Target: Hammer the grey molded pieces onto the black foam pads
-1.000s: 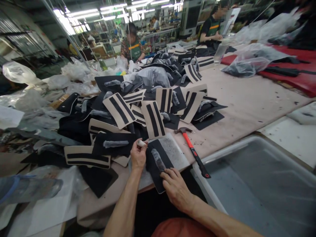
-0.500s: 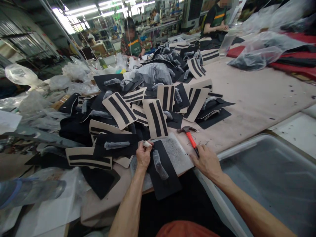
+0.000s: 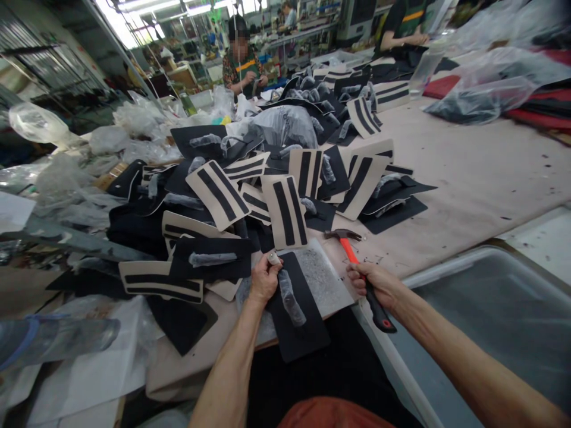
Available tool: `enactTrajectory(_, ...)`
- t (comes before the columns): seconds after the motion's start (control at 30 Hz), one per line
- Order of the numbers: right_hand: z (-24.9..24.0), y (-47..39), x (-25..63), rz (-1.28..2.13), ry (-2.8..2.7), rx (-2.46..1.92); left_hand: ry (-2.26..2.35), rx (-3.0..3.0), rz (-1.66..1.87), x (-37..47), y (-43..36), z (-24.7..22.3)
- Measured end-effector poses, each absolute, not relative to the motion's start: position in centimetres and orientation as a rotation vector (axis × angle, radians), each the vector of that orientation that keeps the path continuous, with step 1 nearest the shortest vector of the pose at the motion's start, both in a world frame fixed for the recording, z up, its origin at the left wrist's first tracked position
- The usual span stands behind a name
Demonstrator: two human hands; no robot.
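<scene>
A claw hammer [image 3: 349,249] with a red and black handle is in my right hand [image 3: 372,279], whose fingers are wrapped round the handle's middle. Its head rests low over the table, pointing away from me. My left hand [image 3: 264,278] is closed in a pinch by the upper left edge of a black panel [image 3: 307,297]. Something whitish shows at those fingertips, too small to name. A plastic-wrapped handle [image 3: 292,300] is fixed along the panel's face. Beneath the panel lies a grey, speckled slab [image 3: 319,270], with the panel's lower end jutting past the table edge.
Beyond my hands spreads a heap of similar panels, some showing beige backs with black stripes [image 3: 285,211]. A grey plastic bin [image 3: 473,297] stands at right. Clear plastic bags [image 3: 109,137] pile up at left. Two people [image 3: 245,65] sit across the table.
My right hand has closed round the hammer handle and shifted slightly, and the handle's black end now shows below it. My left hand stays at the panel's edge. The view has shifted slightly.
</scene>
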State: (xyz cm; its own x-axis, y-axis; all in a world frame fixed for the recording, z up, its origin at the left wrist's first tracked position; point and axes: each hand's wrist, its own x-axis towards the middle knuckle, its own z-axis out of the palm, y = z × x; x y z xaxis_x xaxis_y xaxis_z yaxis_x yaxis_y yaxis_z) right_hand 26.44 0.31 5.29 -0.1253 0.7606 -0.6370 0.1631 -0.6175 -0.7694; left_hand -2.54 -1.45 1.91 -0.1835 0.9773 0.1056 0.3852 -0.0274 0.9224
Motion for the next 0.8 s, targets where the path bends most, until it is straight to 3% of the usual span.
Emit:
enactTrajectory(0.1,8.2,-0.3,24.4,1.698,-0.985,-1.591,1.601,1.528,1.154,-2.7,-1.5,1.6)
enactTrajectory(0.27,11.5,-1.7,22.3,0.859,-1.893,-1.519,1.638,1.627,1.087,-2.8,-1.8,1.2)
enactTrajectory(0.37,12.3,-1.9,22.1,0.563,-2.351,-1.489,1.653,1.651,1.094,-2.8,-2.0,1.4)
enactTrajectory(0.47,14.4,-1.5,22.1,0.416,-2.486,-1.426,1.627,1.667,1.117,-2.8,-2.0,1.4)
enactTrajectory(0.6,17.1,-1.7,21.5,0.238,-2.104,-1.38,1.615,1.659,1.15,-2.8,-2.1,1.3)
enactTrajectory(0.67,16.4,-2.2,21.2,0.243,-2.046,-1.371,1.627,1.666,1.148,-2.8,-2.1,1.3)
enactTrajectory(0.8,13.5,-2.6,21.8,0.394,-2.449,-1.409,1.641,1.742,1.106,-2.9,-2.2,1.4)
